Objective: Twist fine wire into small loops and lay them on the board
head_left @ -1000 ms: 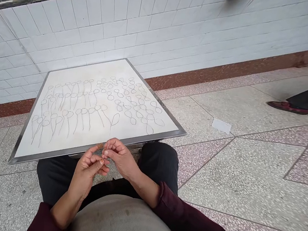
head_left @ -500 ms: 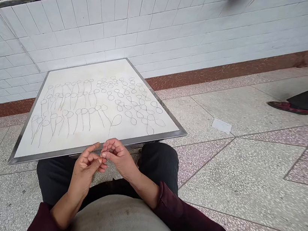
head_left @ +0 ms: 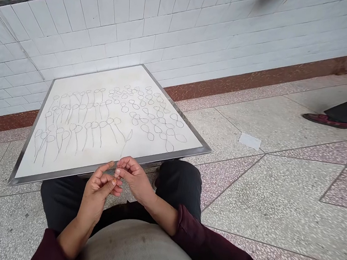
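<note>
- Right hand [head_left: 133, 179] pinches 1 looped wire [head_left: 129, 135], loop over the white board [head_left: 120, 74].
- Left hand [head_left: 96, 194] presses thumb and finger together, apparently on its lower end.
- Likely step: working that end; next needs steady pinching.

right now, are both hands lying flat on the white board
No, the left hand and right hand are curled close together at the near edge of the white board, a looped wire rising from the right one.
</note>
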A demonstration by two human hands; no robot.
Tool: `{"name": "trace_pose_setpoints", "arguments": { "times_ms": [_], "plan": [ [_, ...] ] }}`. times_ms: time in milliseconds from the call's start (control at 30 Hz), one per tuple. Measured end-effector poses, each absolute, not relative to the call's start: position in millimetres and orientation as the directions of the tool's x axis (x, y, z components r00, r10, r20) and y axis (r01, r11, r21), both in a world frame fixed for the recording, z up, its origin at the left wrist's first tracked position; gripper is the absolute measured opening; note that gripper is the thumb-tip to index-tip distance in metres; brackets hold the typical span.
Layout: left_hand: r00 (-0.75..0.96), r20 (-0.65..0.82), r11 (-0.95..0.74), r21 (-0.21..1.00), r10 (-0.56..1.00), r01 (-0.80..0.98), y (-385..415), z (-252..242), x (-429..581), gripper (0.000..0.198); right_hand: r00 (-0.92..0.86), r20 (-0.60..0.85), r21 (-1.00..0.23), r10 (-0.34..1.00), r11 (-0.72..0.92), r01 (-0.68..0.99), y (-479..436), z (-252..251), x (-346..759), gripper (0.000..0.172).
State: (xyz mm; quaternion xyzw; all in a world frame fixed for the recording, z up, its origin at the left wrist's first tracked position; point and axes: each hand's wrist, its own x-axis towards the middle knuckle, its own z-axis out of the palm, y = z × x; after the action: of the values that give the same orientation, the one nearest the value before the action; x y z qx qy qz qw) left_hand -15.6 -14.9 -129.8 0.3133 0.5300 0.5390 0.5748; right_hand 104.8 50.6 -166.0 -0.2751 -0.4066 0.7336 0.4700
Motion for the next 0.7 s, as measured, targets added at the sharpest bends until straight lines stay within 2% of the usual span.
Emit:
{"name": "trace_pose_setpoints", "arguments": {
  "times_ms": [233,533,700],
  "plan": [
    [-0.104,-0.308,0.251,0.896,0.946,-0.366,-12.5,-132.4,-16.4,0.054,-0.413,0.012,-0.862,0.911,-0.200,-0.466,51.4,-164.4,106.0,0.016],
    [-0.018,-0.346,0.295,0.826,0.938,-0.480,-13.8,-132.9,-18.8,0.047,-0.619,0.022,-0.789,0.785,-0.367,-0.493,57.5,-163.5,114.1,0.017],
    [-0.005,-0.361,0.305,0.795,0.933,-0.525,-13.8,-133.7,-19.7,0.051,-0.627,0.057,-0.759,0.777,-0.375,-0.533,55.9,-165.7,112.3,0.016]
  ]
}}
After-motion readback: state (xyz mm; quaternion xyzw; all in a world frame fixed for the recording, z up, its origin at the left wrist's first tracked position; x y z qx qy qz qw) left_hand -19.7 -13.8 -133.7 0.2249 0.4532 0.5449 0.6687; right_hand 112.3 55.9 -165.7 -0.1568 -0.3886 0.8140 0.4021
